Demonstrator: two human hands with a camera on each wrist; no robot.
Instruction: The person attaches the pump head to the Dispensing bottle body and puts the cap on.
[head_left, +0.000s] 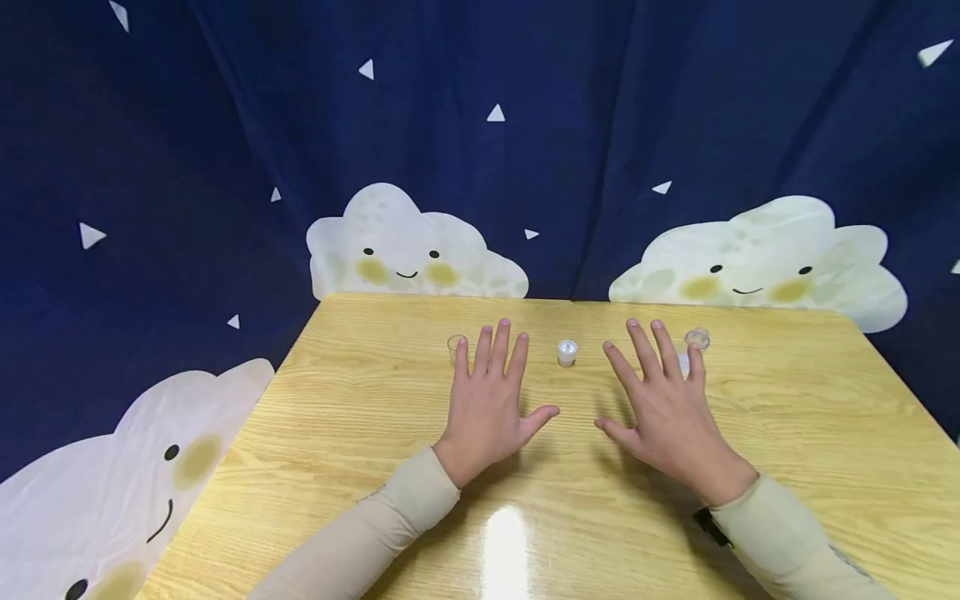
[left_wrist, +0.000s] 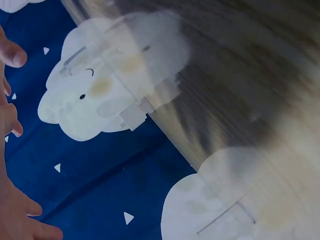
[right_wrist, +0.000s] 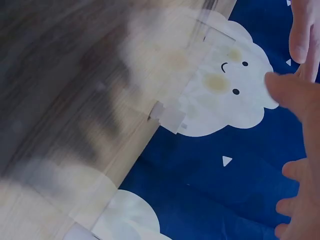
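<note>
White cup (head_left: 567, 353) sat mid-table, just past & between 2 hands, 1 of 4 small things: short, round, shiny on top. Clear cup (head_left: 453, 349), thin round rim, was partly behind L hand (head_left: 486, 414); clear bit (head_left: 697, 337), roundish & see-thru, was near R hand (head_left: 670, 414) w/ 1 white bit (head_left: 684, 364) beside it, mostly hidden, so idk its shape. Both hands were fully spread tbh, fingers straight, backs up, holding nada, shadows underneath. 2 beige sleeves (head_left: 397, 521), smooth fabric, plus 1 black strap (head_left: 712, 528) at R cuff. Table (head_left: 360, 400) = glossy light wood w/ visible grain. Bg was navy curtain (head_left: 450, 158), soft folds, white triangles, 3 smiley clouds (head_left: 408, 254).
</note>
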